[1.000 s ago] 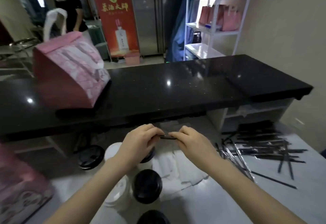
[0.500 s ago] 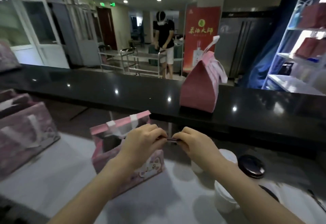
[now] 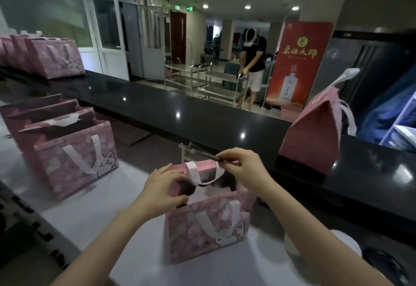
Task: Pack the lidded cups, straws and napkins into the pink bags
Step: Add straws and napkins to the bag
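An open pink bag point(image 3: 209, 227) with a cat print and white handles stands on the white worktop right in front of me. My right hand point(image 3: 242, 168) pinches black wrapped straws point(image 3: 204, 154) above the bag's far rim. My left hand point(image 3: 167, 187) grips the bag's left edge at the opening. Something dark and something white lie inside the bag; I cannot tell what they are. A white cup point(image 3: 344, 244) and a black lid point(image 3: 382, 263) show at the lower right, partly behind my right arm.
Several open pink bags point(image 3: 67, 150) stand at the left on the worktop. A closed pink bag point(image 3: 315, 137) sits on the black counter point(image 3: 202, 116) at the right, and more bags point(image 3: 45, 58) at its far left. A person stands by metal trolleys beyond.
My view has swung left from the cups and straws to the open bag. My left hand has let go of the straws and taken the bag's edge; my right hand keeps the straws.
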A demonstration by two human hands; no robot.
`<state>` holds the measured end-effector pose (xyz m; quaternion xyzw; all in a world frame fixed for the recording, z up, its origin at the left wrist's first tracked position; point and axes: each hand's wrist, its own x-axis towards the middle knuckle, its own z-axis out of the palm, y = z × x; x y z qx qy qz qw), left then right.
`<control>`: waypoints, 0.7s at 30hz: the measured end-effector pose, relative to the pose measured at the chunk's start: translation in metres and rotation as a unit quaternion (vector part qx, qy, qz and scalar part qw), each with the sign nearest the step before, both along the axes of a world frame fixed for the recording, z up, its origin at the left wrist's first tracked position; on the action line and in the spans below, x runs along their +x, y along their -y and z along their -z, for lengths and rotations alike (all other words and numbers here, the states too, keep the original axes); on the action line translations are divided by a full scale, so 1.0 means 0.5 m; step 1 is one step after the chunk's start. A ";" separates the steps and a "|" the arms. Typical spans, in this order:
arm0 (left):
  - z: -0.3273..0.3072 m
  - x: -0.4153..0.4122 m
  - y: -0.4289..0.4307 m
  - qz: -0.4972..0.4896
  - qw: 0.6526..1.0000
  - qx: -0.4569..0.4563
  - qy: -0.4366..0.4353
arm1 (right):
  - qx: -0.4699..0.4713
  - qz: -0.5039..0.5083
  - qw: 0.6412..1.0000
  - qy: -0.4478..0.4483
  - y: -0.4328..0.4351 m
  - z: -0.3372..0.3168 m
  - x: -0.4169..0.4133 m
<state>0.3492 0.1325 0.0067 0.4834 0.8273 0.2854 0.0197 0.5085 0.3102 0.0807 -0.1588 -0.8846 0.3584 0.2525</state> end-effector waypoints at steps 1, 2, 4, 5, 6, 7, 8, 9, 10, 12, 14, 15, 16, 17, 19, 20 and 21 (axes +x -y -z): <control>0.006 -0.007 -0.001 -0.002 0.999 -0.034 -0.002 | -0.017 -0.024 1.000 0.005 0.002 0.006 -0.023; 0.011 -0.014 -0.002 -0.009 0.998 -0.060 -0.002 | -0.028 -0.048 0.998 0.013 0.005 0.014 -0.043; 0.017 -0.024 0.003 -0.030 0.996 -0.082 0.009 | -0.043 -0.085 0.995 0.034 0.007 0.034 -0.074; 0.019 -0.027 0.006 -0.036 0.996 -0.084 0.014 | -0.042 -0.097 0.993 0.048 0.005 0.045 -0.083; 0.019 -0.030 0.010 -0.038 0.995 -0.086 0.014 | -0.027 -0.105 0.992 0.061 0.000 0.056 -0.087; 0.018 -0.032 0.013 -0.038 0.995 -0.091 0.013 | 0.002 -0.109 0.991 0.076 -0.009 0.065 -0.088; 0.017 -0.033 0.017 -0.039 0.995 -0.096 0.014 | 0.036 -0.112 0.989 0.092 -0.020 0.073 -0.088; 0.016 -0.034 0.021 -0.043 0.994 -0.101 0.017 | 0.070 -0.113 0.985 0.108 -0.032 0.080 -0.086; 0.014 -0.035 0.024 -0.046 0.993 -0.107 0.019 | 0.097 -0.111 0.981 0.129 -0.044 0.085 -0.084; 0.012 -0.034 0.027 -0.047 0.992 -0.119 0.020 | 0.139 -0.108 0.966 0.191 -0.061 0.096 -0.079; 0.010 -0.031 0.026 -0.042 0.991 -0.120 0.030 | 0.185 -0.109 0.943 0.254 -0.064 0.104 -0.083; 0.009 -0.030 0.023 -0.038 0.992 -0.117 0.037 | 0.198 -0.109 0.935 0.274 -0.062 0.106 -0.087; 0.009 -0.028 0.019 -0.033 0.992 -0.112 0.046 | 0.204 -0.106 0.931 0.284 -0.060 0.109 -0.090; 0.009 -0.028 0.015 -0.031 0.992 -0.108 0.054 | 0.207 -0.102 0.930 0.286 -0.058 0.113 -0.093; 0.011 -0.033 0.007 -0.029 0.993 -0.101 0.061 | 0.207 -0.096 0.933 0.278 -0.058 0.122 -0.095; 0.012 -0.037 0.003 -0.029 0.993 -0.100 0.063 | 0.204 -0.097 0.936 0.270 -0.060 0.127 -0.093; 0.014 -0.042 0.000 -0.028 0.993 -0.099 0.066 | 0.195 -0.100 0.940 0.261 -0.064 0.131 -0.092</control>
